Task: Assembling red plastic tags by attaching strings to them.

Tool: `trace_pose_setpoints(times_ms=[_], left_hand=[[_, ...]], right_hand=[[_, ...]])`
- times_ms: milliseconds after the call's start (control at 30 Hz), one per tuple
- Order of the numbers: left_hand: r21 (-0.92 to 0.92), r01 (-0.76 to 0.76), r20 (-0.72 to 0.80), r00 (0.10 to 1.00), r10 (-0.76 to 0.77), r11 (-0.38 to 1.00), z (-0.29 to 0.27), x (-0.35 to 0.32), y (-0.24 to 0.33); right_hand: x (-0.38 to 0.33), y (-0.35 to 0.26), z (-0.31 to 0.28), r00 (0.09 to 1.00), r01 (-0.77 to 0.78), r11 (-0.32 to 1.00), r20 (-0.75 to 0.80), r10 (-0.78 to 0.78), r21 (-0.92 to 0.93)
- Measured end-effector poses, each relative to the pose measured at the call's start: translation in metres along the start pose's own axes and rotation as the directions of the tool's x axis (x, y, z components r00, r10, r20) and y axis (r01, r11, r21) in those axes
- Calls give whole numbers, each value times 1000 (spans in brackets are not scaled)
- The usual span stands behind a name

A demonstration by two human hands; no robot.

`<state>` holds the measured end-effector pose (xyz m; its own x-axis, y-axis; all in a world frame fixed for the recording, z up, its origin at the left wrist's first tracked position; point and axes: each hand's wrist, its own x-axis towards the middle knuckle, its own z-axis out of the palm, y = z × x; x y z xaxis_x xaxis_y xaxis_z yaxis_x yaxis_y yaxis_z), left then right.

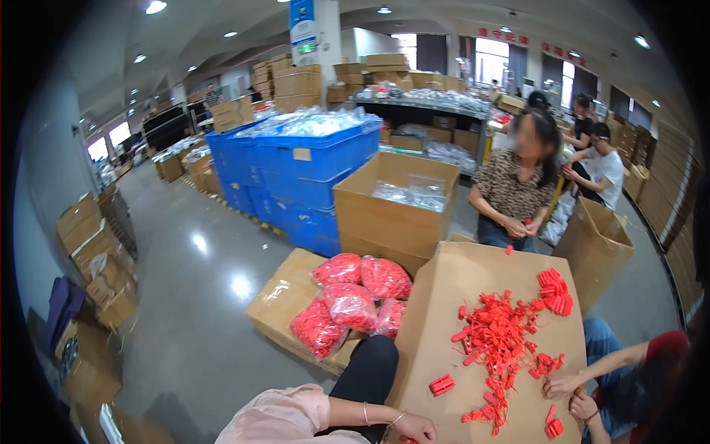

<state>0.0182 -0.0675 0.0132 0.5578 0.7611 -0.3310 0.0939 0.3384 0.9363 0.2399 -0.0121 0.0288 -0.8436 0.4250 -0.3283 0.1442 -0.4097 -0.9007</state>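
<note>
My left hand (416, 428), below a pink sleeve and a thin bracelet, is closed at the near edge of a cardboard-topped work surface (421, 355). A bit of a small red plastic piece (405, 439) shows under its fingers, mostly cut off by the lower edge of the view. My right hand is not in view. Right of my left hand lies a loose heap of red cords and small red plastic parts (497, 337). Closer to me is a small block of red pieces (442, 385), with a stacked bunch of red pieces (555, 292) at the far right.
Bagged red parts (351, 305) lie on a carton (285, 296) left of the surface. Behind stand an open carton (396, 222) and stacked blue crates (296, 177). A co-worker's hands (573, 392) work at the right edge; another person (515, 177) sits opposite, holding something red.
</note>
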Motion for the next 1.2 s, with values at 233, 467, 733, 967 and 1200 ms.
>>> trace_pose_setpoints(times_ms=[233,467,733,967,1200], left_hand=[[-328,-137,-343,939,17,935,6,-9,14],[-87,-421,-628,726,278,903,22,1,-1],[-108,-353,-671,716,194,929,20,5,2],[-319,-243,-576,817,16,916,10,12,-8],[436,-210,-707,522,477,875,24,4,19]], right_hand=[[19,46,-34,936,216,935,-214,-281,-281],[43,52,-18,768,375,826,-358,-531,-421],[42,33,21,727,404,833,-419,-543,-379],[42,27,25,707,410,832,-446,-549,-374],[40,14,19,734,435,840,-413,-539,-324]])
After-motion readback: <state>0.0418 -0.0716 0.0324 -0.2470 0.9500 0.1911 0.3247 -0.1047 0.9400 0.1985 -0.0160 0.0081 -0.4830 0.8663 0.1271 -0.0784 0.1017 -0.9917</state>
